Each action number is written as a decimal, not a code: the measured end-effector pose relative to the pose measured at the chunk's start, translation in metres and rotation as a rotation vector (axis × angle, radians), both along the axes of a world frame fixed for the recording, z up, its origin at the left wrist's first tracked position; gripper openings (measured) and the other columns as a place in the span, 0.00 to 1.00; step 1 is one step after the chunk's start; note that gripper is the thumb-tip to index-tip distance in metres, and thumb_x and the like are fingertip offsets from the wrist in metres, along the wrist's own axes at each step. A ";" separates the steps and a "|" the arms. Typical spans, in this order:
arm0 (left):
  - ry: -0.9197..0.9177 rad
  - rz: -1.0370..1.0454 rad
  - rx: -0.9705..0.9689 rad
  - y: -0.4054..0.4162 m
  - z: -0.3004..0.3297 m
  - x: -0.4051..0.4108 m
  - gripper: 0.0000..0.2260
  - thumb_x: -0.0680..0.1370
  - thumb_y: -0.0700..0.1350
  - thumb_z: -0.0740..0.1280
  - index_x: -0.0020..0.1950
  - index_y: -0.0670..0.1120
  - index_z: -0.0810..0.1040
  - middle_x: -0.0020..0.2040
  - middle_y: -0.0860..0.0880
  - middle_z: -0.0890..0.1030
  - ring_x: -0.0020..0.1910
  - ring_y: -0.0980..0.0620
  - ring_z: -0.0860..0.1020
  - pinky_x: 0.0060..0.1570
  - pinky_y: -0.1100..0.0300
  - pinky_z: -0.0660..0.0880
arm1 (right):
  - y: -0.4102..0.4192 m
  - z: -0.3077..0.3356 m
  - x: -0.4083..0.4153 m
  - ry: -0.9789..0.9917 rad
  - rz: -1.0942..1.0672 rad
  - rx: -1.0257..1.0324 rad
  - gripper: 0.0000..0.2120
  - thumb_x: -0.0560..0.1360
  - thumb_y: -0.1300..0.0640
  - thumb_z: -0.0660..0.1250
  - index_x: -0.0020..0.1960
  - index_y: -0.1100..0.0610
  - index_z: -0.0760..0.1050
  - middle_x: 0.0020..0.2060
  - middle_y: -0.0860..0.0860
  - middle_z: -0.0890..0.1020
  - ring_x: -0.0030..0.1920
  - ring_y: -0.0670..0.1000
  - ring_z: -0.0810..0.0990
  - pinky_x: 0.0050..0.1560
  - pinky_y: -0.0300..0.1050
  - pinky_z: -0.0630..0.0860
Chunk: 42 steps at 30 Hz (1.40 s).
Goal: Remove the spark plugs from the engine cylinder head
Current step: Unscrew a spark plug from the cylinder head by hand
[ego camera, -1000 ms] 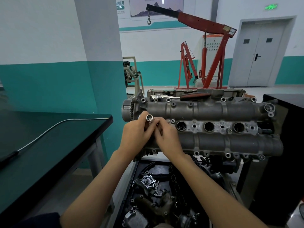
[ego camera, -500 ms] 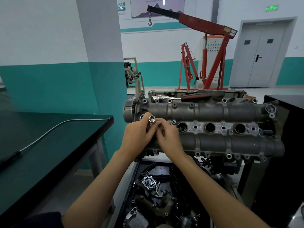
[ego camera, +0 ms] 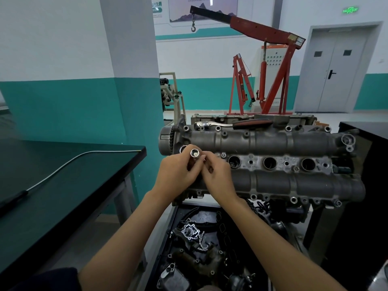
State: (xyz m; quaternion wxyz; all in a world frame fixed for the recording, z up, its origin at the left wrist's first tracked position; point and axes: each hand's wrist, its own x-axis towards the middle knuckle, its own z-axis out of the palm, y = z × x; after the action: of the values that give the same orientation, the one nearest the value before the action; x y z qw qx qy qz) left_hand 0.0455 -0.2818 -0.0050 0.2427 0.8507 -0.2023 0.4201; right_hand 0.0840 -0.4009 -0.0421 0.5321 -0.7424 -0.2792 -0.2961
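Both hands meeting over the left end of the cylinder head [ego camera: 262, 162], above the leftmost plug well. Left hand [ego camera: 178, 175] curled round a silver socket [ego camera: 194, 154], open end of the tube facing up toward the camera, pale inside; cannot tell whether a spark plug sits in it. Right hand [ego camera: 218, 177] just beside the left, touching it, fingertips pinching at the lower part of the socket; exact hold hidden behind the left-hand fingers. Three round plug wells [ego camera: 269, 162] open in a row along the middle strip of the cylinder head, running toward its right end; contents too dark to tell. Ratchet wrench [ego camera: 231, 123] with red-and-black handle lying along the far edge of the cylinder head, chrome end toward the left. Timing gear [ego camera: 168, 141] on the left end face. Below the near edge of the cylinder head, a black tray [ego camera: 174, 215] holding loose engine parts, a chain and a gasket among them. Dark workbench [ego camera: 63, 185] to the left, thin grey cable [ego camera: 69, 162] trailing across its top toward the far right corner. Red engine hoist [ego camera: 273, 66] behind, near the grey double door [ego camera: 336, 68]. Black cabinet [ego camera: 369, 185] at the right.
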 end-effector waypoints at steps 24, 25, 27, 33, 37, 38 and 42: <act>-0.003 -0.002 -0.098 -0.001 -0.002 0.005 0.15 0.75 0.49 0.69 0.37 0.42 0.68 0.25 0.47 0.73 0.24 0.48 0.71 0.25 0.55 0.65 | 0.003 0.001 -0.001 0.048 -0.052 0.010 0.06 0.74 0.58 0.66 0.44 0.51 0.68 0.26 0.44 0.68 0.28 0.43 0.67 0.29 0.40 0.65; -0.005 -0.004 -0.097 -0.001 -0.002 0.004 0.15 0.75 0.50 0.69 0.37 0.44 0.67 0.25 0.48 0.72 0.24 0.49 0.70 0.25 0.56 0.65 | 0.002 0.001 -0.001 0.039 -0.048 0.009 0.07 0.75 0.59 0.65 0.42 0.52 0.67 0.26 0.44 0.67 0.28 0.43 0.67 0.29 0.41 0.64; -0.010 -0.007 -0.081 -0.001 -0.001 0.003 0.15 0.75 0.49 0.69 0.37 0.45 0.66 0.25 0.52 0.70 0.23 0.53 0.68 0.25 0.59 0.63 | 0.001 0.001 -0.003 0.003 -0.049 -0.033 0.05 0.76 0.60 0.62 0.42 0.54 0.68 0.26 0.43 0.69 0.28 0.43 0.68 0.29 0.42 0.65; -0.008 -0.020 -0.028 0.001 -0.001 0.001 0.09 0.76 0.49 0.65 0.46 0.43 0.76 0.25 0.58 0.66 0.23 0.61 0.66 0.25 0.65 0.61 | -0.001 0.001 -0.003 -0.045 -0.040 -0.120 0.07 0.78 0.59 0.58 0.53 0.55 0.73 0.35 0.52 0.80 0.35 0.52 0.78 0.36 0.54 0.74; 0.006 -0.002 -0.031 0.001 -0.001 0.004 0.11 0.77 0.48 0.67 0.43 0.41 0.74 0.26 0.49 0.74 0.25 0.50 0.72 0.26 0.55 0.67 | 0.001 0.001 -0.003 -0.064 -0.069 -0.128 0.10 0.78 0.61 0.58 0.57 0.55 0.74 0.33 0.48 0.79 0.32 0.46 0.76 0.33 0.46 0.72; 0.004 -0.001 -0.038 0.001 -0.001 0.005 0.11 0.77 0.48 0.67 0.42 0.41 0.73 0.26 0.47 0.74 0.25 0.50 0.72 0.26 0.55 0.67 | 0.001 0.001 -0.002 -0.050 -0.070 -0.111 0.10 0.78 0.61 0.59 0.57 0.55 0.74 0.31 0.45 0.77 0.30 0.42 0.74 0.32 0.40 0.69; 0.002 0.000 -0.059 0.000 -0.001 0.004 0.12 0.76 0.47 0.68 0.40 0.41 0.72 0.26 0.47 0.74 0.24 0.50 0.71 0.26 0.56 0.66 | 0.003 0.004 -0.002 0.051 -0.072 -0.024 0.11 0.75 0.59 0.65 0.57 0.55 0.71 0.28 0.45 0.72 0.28 0.42 0.70 0.31 0.38 0.67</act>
State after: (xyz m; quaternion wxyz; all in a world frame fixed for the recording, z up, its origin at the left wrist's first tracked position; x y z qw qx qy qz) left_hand 0.0499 -0.2815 -0.0061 0.2681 0.8436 -0.1896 0.4249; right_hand 0.0821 -0.3977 -0.0378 0.5191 -0.7657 -0.2422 -0.2925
